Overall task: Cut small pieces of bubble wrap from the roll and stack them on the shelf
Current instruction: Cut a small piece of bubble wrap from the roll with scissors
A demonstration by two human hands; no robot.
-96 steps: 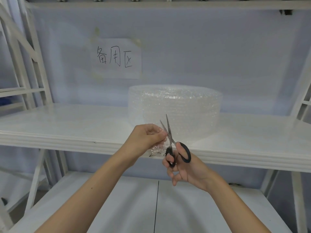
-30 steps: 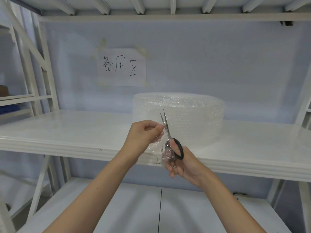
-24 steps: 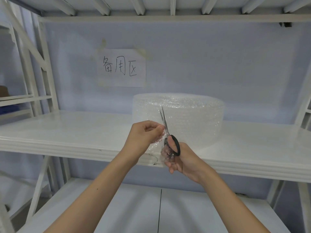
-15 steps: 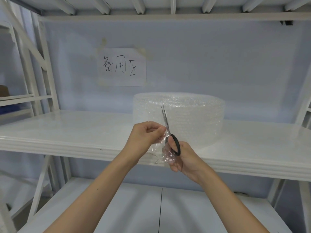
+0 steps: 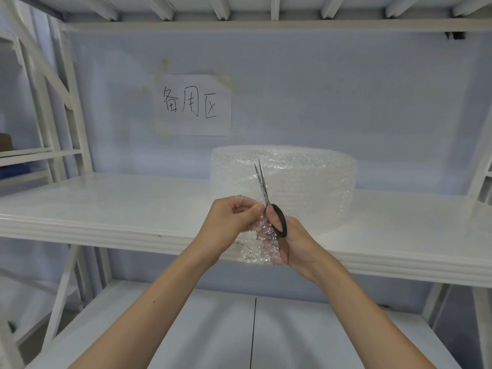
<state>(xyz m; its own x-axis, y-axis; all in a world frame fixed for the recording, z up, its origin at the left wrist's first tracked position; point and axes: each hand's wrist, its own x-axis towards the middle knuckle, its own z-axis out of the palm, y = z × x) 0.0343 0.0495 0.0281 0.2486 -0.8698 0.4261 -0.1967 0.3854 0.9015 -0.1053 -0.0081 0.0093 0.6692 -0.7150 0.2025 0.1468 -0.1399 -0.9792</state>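
A wide roll of clear bubble wrap stands on the white shelf, right of its middle. In front of the shelf edge, my left hand pinches the top of a small clear piece of bubble wrap that hangs down between my hands. My right hand grips black-handled scissors, whose nearly closed blades point up in front of the roll. The piece covers part of the scissor handles and my right fingers.
A paper sign with handwritten characters is taped to the blue back wall. White frame posts stand at the left, with a neighbouring rack beyond them. A lower white shelf lies under my forearms. Another shelf's underside runs overhead.
The scissor blades have closed from open and moved upward through the bubble wrap. My hands have drawn closer together, and the view has tilted up slightly.
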